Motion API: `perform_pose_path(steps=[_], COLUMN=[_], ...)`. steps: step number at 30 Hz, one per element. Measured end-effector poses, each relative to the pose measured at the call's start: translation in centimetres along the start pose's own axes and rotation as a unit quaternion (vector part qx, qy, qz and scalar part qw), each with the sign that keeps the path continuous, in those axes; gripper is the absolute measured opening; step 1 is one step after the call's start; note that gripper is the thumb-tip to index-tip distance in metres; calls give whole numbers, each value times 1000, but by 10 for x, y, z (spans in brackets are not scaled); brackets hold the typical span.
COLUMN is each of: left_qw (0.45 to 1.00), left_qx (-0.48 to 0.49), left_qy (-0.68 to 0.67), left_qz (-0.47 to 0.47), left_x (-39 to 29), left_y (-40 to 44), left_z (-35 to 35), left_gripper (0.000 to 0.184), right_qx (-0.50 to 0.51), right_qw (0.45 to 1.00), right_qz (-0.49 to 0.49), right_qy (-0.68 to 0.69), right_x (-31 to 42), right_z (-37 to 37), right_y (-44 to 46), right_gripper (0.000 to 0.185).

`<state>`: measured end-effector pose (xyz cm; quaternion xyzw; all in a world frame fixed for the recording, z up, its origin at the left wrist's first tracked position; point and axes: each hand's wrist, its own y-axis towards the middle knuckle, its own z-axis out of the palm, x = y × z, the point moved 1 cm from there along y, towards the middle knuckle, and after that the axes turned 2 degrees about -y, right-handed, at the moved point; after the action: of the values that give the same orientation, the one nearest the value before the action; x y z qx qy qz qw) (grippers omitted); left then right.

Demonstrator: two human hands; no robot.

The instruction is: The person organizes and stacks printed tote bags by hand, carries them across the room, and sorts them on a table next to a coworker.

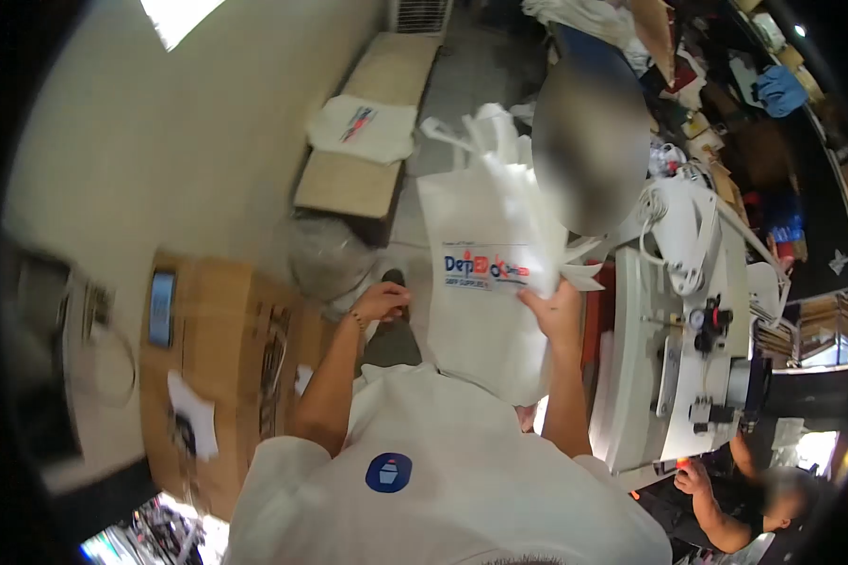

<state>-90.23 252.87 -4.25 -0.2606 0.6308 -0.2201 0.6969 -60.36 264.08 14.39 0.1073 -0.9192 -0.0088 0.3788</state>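
Observation:
My right hand (558,313) is closed on the right edge of a bundle of white tote bags (481,330). The front bag carries blue and red lettering beginning "DepED", and its handles and loose straps stick out at the top and right. Left of the bundle, my left hand (383,301) hangs with loosely curled fingers, apart from the bags. Nothing shows in it. Behind it lies a clear plastic bag (325,254). Farther ahead, another white printed bag (363,129) lies flat on a low padded bench (350,184).
At left stands a large cardboard box (203,367) with a phone (162,309) on it. A white machine table (631,377) is close on my right, with a white machine (683,231) and cables. Another person (725,508) is at lower right. Cluttered shelves line the far right.

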Motion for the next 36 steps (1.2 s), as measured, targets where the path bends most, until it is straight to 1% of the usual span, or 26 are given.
perform_pose_path(steps=[1,5,6,7,8,10,11,12,13,14,15,16,17,18,19,20,21,22,24,27,29,30,32,34,35,36], left_qw=[998,996,983,936,936,971,969,974,977,975,996,993,971,972,931,871,832,836,814,813,822,827,844,864,878,892], left_qx=[-32,-46,-13,21,34,67,70,20,-26,-20,-28,-31,19,31,95,161,234,242,226,238,237,235,226,208,193,176], left_qy=[-40,30,182,323,324,210,220,208,193,199,45,-109,-215,-208,-302,-389,-439,-429,-468,-458,-444,-437,-409,-378,-355,-332], left_qz=[-25,-76,32,141,130,89,90,89,89,94,66,36,100,104,184,252,246,244,260,270,266,265,265,260,257,252], left_x=[-19,-71,-88,-102,-124,-188,-203,-210,-223,-238,-257,-279,-288,-307,-313,-330,-362,-394,-456,-540,-590,-615,-663,-705,-719,-732], left_y=[20,128,158,191,200,217,237,258,280,294,312,330,364,382,396,409,418,426,451,523,574,599,655,709,735,762], left_z=[-11,-62,-74,-86,-91,-101,-110,-111,-117,-121,-129,-136,-145,-147,-137,-132,-125,-115,-90,-57,-34,-20,7,36,51,64], left_gripper=[36,52,59,66,66,76,76,83,90,90,90,89,79,79,75,70,61,61,75,71,68,67,64,62,60,59], right_qx=[21,40,34,12,0,45,80,71,84,96,130,117,140,163,208,196,219,241,230,189,160,150,99,69,40,41], right_qw=[1000,998,998,996,991,996,996,997,994,986,986,988,979,965,952,954,944,933,925,917,949,951,939,967,960,966], right_qz=[2,-30,-21,-61,-91,-49,-29,-28,-71,-113,-92,-90,-118,-148,-139,-141,-147,-153,-143,-183,-195,-193,-284,-187,-205,-112], right_qy=[9,-40,-40,-69,-98,-65,-33,-28,24,73,52,49,94,140,177,177,197,220,268,300,190,192,168,158,188,231], right_x=[-15,2,-2,-9,-13,28,52,59,69,77,82,85,90,95,88,91,92,90,74,45,29,20,1,-25,-59,-94], right_z=[23,78,87,99,110,99,91,85,85,83,83,83,85,83,75,65,57,49,33,-7,-47,-61,-97,-129,-135,-139], right_y=[30,162,197,237,259,303,332,353,376,395,419,441,465,485,491,504,527,550,593,681,738,765,823,881,916,947], right_gripper=[43,51,51,54,58,61,64,64,65,66,67,67,67,67,66,66,66,66,66,67,64,64,65,64,65,66])
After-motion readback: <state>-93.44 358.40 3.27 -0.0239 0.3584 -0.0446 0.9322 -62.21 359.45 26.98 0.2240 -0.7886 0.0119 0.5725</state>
